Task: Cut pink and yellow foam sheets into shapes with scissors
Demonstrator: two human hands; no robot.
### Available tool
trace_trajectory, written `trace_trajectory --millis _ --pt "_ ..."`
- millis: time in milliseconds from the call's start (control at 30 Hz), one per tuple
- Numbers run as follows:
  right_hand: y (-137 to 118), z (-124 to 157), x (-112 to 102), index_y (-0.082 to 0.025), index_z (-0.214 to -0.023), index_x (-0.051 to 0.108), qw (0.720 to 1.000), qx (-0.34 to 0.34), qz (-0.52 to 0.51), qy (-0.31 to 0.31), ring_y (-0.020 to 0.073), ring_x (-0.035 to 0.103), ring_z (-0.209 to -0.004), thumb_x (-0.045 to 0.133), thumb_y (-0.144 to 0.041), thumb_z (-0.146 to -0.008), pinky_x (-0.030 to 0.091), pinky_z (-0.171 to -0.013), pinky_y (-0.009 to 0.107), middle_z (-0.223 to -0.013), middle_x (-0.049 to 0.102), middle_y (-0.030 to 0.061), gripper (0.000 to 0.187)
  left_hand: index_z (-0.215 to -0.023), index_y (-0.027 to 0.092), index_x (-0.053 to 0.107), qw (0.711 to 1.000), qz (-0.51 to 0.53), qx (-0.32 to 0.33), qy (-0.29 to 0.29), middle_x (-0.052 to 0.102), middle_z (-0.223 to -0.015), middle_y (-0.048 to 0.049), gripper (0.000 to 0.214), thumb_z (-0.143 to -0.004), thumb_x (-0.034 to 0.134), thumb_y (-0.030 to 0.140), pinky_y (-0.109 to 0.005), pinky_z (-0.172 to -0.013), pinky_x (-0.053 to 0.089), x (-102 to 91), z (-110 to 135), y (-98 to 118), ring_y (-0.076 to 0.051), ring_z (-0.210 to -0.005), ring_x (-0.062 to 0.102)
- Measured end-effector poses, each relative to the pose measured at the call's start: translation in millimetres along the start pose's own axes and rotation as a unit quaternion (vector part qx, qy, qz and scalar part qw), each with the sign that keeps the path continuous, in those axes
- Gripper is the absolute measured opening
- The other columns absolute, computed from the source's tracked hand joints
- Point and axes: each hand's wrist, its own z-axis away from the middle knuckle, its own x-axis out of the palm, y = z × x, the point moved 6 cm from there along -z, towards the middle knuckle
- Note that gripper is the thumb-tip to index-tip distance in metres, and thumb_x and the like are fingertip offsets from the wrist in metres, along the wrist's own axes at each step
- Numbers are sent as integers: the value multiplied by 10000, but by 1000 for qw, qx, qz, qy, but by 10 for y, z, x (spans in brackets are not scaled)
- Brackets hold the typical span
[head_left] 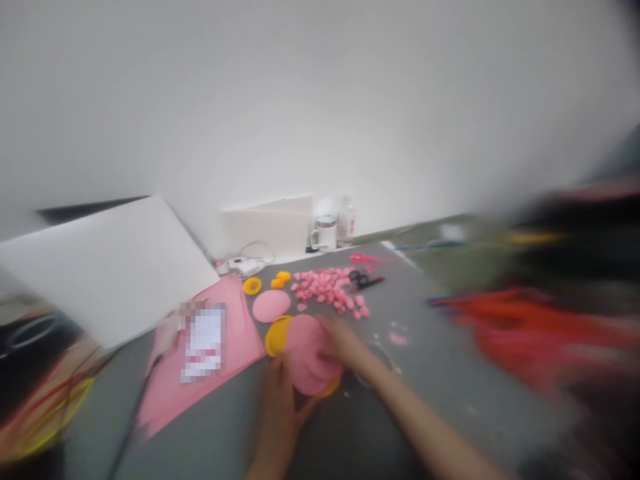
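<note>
Pink paper circles (306, 357) overlap one another between my hands, with yellow circles (278, 336) showing behind them at the upper left and lower right. My left hand (281, 393) is closed on the near left edge of these circles, its thumb and fingers around the rim. From the right, my right hand (343, 340) grips the upper right of the pink circles, its fingertips partly hidden by blur. Another pink circle (271, 306) lies flat on the grey table just beyond. Behind it are a yellow tape roll (253, 286) and small yellow pieces (281, 279).
Many small pink pieces (323, 288) are heaped beyond my hands, beside black-handled scissors (358, 278). Pink sheets (235, 347) and a phone-like pixelated item (204, 343) lie left. A white mug (327, 233) stands by the wall. Red-orange material (515, 333) is blurred at right.
</note>
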Motion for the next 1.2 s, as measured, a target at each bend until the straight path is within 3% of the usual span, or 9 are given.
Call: trace_trajectory --millis 100,267,467,567,667,800,967,1200 --pt "35 -2 74 -135 -1186 535 999 37 -8 4 309 564 -969 723 -179 -549 446 -813 401 -1073 606 153 666 -1378 157 242 1000 -6 8 10 428 -1319 -201 782 -733 632 367 -518 -932 406 3 -17 -34 -334 -1222 416" --pt "121 -42 47 -135 -897 650 997 60 -30 43 257 602 -817 686 -217 -621 470 -738 375 -897 636 109 290 -1337 137 319 1000 -21 10 15 495 -1247 -207 705 -743 608 380 -507 -881 446 -30 -54 -5 -328 -1152 490" --pt "55 -44 -6 -172 -1102 577 993 2 -73 87 227 590 -991 629 -247 -715 456 -868 355 -1084 642 95 398 -1317 151 325 998 -42 -4 36 463 -1257 -194 618 -786 554 371 -511 -889 438 0 -41 -26 -323 -1167 471" --pt "47 29 -96 -167 -1047 611 986 -32 -76 144 219 611 -949 572 -251 -761 469 -851 346 -1033 671 90 301 -1306 169 335 998 -48 -5 34 474 -1240 -175 598 -787 558 366 -513 -892 439 2 -28 -19 -318 -1154 483" --pt "236 121 -275 -169 -912 650 979 -6 -57 195 225 623 -871 511 -239 -786 482 -792 351 -932 689 93 200 -1297 174 340 997 -63 -15 39 491 -1217 -158 555 -804 539 333 -477 -877 464 -28 -18 3 -292 -1127 506" --pt "671 230 -589 -137 -897 647 964 75 -12 257 241 603 -795 450 -289 -822 474 -731 368 -874 669 126 260 -1264 181 370 996 -74 -18 40 512 -1183 -137 471 -821 507 257 -449 -869 477 -50 -33 31 -264 -1095 529" --pt "958 237 -692 -144 -966 654 965 106 16 241 244 592 -791 490 -357 -820 461 -732 371 -885 665 121 306 -1239 152 386 995 -81 26 51 538 -1129 -150 435 -829 497 246 -448 -833 497 -45 -60 65 -270 -1061 546" --pt "867 129 -553 -192 -901 665 966 49 66 243 260 520 -967 574 -324 -755 429 -834 397 -1075 541 114 217 -1226 151 404 995 -96 4 31 534 -1168 -154 393 -851 455 255 -460 -852 490 -46 -30 45 -279 -1114 521"
